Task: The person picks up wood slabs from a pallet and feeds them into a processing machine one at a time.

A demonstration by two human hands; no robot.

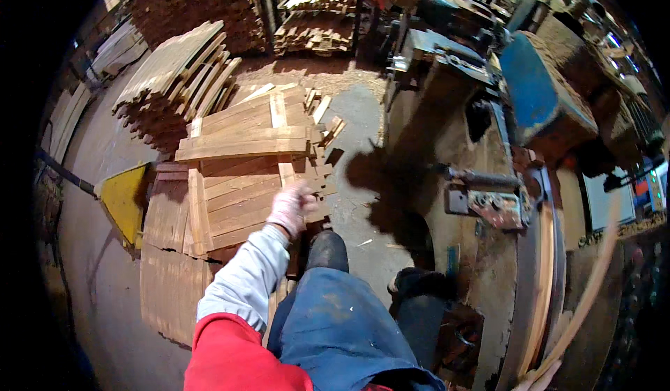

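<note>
My left hand (pixel 292 209), in a pale glove, is above the near right corner of a stack of sawn boards (pixel 241 188). Its fingers look bent but are blurred, and I see nothing in them. Across that stack lie several loose battens, one a wide board (pixel 244 144). At the bottom right edge, a small part of my right hand (pixel 546 378) shows around the lower end of a long thin wooden strip (pixel 593 286), which slants up and away. Beside the strip, a straight length of wood (pixel 544 279) lies along the machine's guide.
On my right stands a woodworking machine with a roller (pixel 488 179) and a blue housing (pixel 534 84). A yellow metal plate (pixel 122 199) juts out at left. Farther off is another board stack (pixel 167 70). Sawdust and offcuts lie on the grey floor (pixel 359 181).
</note>
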